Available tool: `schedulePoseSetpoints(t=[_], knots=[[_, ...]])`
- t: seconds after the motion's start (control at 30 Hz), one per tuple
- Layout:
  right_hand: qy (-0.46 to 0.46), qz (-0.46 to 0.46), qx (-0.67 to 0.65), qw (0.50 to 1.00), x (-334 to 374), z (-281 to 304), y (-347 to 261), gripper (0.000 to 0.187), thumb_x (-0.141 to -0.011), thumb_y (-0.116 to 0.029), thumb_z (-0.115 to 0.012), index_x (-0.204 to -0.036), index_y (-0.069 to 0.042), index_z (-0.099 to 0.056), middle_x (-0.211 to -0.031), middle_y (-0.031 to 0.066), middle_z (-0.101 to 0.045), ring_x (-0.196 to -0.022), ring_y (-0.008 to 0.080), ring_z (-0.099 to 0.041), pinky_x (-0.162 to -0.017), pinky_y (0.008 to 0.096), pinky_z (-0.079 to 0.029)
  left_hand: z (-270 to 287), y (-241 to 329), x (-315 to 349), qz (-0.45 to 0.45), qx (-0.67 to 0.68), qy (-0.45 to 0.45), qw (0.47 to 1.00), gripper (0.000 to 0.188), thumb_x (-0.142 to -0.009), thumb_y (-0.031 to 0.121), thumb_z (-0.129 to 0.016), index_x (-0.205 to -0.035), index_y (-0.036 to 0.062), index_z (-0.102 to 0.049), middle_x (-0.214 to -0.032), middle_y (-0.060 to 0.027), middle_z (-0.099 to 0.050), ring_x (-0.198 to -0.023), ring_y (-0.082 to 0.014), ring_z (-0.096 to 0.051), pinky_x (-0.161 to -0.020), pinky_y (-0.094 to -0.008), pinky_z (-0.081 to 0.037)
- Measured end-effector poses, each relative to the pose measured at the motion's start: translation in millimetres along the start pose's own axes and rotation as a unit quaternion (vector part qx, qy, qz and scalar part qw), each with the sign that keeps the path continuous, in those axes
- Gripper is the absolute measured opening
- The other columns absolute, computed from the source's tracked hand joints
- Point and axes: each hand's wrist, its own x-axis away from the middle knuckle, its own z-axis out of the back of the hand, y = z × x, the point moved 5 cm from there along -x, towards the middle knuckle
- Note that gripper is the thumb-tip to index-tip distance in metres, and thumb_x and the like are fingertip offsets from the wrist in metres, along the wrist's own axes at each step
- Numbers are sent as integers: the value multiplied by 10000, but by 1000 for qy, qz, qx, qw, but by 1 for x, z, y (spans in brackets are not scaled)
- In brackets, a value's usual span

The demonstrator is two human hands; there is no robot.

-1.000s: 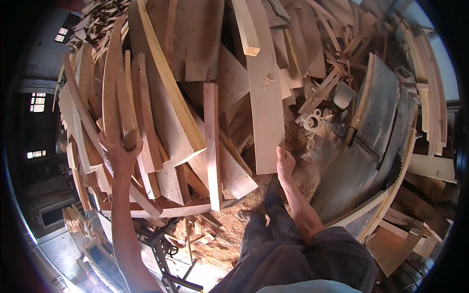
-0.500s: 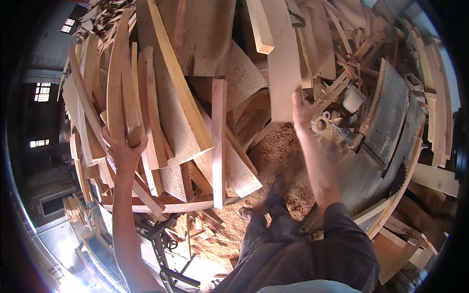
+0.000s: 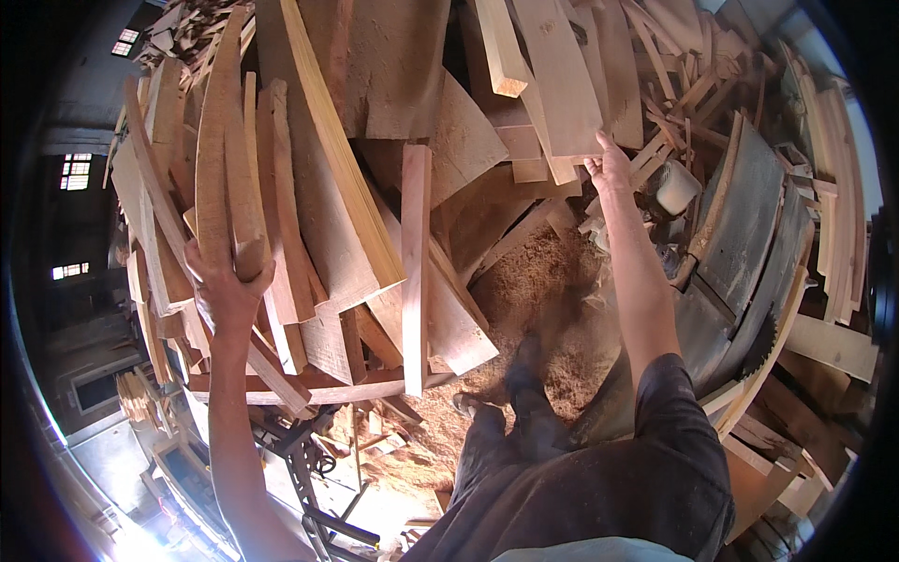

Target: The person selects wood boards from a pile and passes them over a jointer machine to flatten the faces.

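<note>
The plank [image 3: 562, 80] was a pale, flat board with a squared lower end, leaning among the offcuts at the top of the view, right of centre. The right hand [image 3: 609, 169] reached up to it on a straight arm, fingertips touching its lower edge; whether the fingers were closed round it could not be told. The curved slat [image 3: 225, 159] was darker and bowed, standing upright in a stack of similar slats on the left. The left hand [image 3: 225, 290] was raised and clamped round its lower end, thumb to the right.

Between the two stood a narrow upright batten [image 3: 415, 272] and wide slabs [image 3: 328, 215] leaning against each other. Sawdust [image 3: 534, 290] covered the floor by the person's foot. A circular saw blade [image 3: 773, 337] showed at the edge of a grey saw worktop [image 3: 749, 225] on the right, below the right arm. A white cup-like thing [image 3: 676, 187] lay just beside the right wrist.
</note>
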Motion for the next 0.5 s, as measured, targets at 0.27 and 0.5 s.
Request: schedulePoseSetpoints(t=[0.27, 0.5], knots=[[-48, -44, -63, 996, -4, 23, 22, 242, -992, -75, -638, -1216, 15, -614, -1175, 136, -667, -1080, 259, -667, -966, 462, -596, -4, -3, 1, 4, -22, -16, 1000, 873, -744, 457, -868, -1422, 43, -506, -1469, -243, -281, -1221, -461, -574, -939, -525, -595], [-73, -19, -64, 995, -19, 36, 42, 173, -997, -115, -637, -1101, 22, -621, -1026, 133, -695, -962, 259, -707, -953, 448, -619, -2, -2, 0, -4, -24, -9, 1000, 847, -755, 426, -867, -1416, 29, -516, -1461, -250, -276, -1265, -473, -522, -989, -534, -563]])
